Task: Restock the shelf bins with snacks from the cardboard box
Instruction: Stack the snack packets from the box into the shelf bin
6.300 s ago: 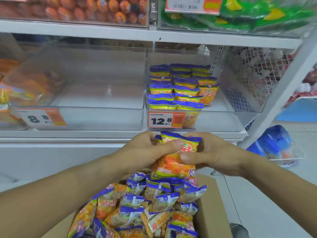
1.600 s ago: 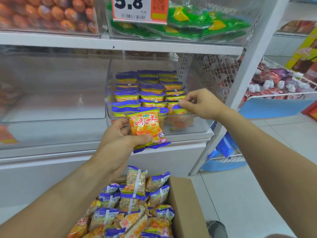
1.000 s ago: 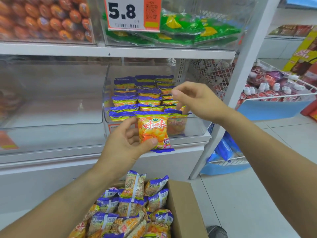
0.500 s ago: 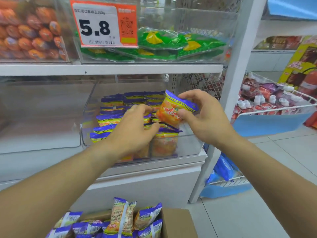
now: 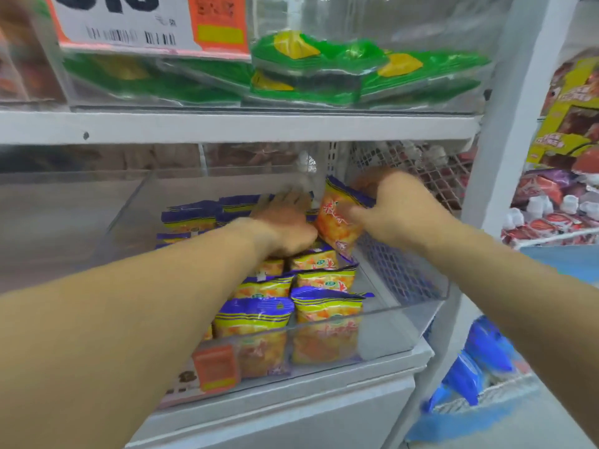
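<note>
Head view: right hand pinches an orange snack packet upright inside the clear bin; left hand presses flat-fingered on stacked packets. A careless release could topple it.

Right hand grip on snack packet: mesh wall just right; upper shelf overhead; stacked packets below-left under left hand; bare bin floor nearer, free.

Price tag cut off — both hands blurred.
</note>
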Motion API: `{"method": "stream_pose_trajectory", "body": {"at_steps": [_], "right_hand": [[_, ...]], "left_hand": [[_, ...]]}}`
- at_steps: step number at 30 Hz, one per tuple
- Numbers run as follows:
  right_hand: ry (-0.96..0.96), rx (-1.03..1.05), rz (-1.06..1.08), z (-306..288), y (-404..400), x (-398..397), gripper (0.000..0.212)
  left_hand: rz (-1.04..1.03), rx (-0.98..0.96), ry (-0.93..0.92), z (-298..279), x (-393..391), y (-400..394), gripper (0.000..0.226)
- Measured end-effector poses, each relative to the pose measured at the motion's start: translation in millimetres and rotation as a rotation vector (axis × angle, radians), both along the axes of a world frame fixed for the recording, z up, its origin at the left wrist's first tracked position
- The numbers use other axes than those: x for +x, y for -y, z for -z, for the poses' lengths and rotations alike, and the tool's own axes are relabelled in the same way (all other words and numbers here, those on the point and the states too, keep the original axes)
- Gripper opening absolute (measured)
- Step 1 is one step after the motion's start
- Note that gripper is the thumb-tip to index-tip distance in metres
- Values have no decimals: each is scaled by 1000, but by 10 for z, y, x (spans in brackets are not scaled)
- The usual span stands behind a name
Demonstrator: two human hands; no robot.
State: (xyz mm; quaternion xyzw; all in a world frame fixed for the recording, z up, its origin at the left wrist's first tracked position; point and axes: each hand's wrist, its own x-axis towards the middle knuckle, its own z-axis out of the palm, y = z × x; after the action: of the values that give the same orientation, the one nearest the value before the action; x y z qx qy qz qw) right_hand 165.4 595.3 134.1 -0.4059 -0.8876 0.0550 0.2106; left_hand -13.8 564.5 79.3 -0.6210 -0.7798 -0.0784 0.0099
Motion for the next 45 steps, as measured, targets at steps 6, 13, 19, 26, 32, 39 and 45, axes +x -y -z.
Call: {"method": "stream_pose_trajectory", "body": {"at_steps": [6,13,19,26,32,39,45], "right_hand": [[116,85,-68,-194,-257,-150,29],[113,92,-26,-80,-580,-443,16],[148,130,-57,-55,-732,-575,24],[383,161,-32,123,-842,-785,17],[484,296,-5,193,-807,-942,21],[337,247,26,221,-870,-786,56],[-40,107,-113,188,-93,-312,14]], "left_hand": [[44,-79,-44,192,-158,-89,75],[31,-119,-13,121,-205,33,81],[22,-140,49,145,-294,60,78],[16,-152,75,166,-285,52,74],[11,-157,73,186,-277,53,74],[32,-114,97,204,-272,39,72],[56,-4,29,-144,-122,203,44]]}}
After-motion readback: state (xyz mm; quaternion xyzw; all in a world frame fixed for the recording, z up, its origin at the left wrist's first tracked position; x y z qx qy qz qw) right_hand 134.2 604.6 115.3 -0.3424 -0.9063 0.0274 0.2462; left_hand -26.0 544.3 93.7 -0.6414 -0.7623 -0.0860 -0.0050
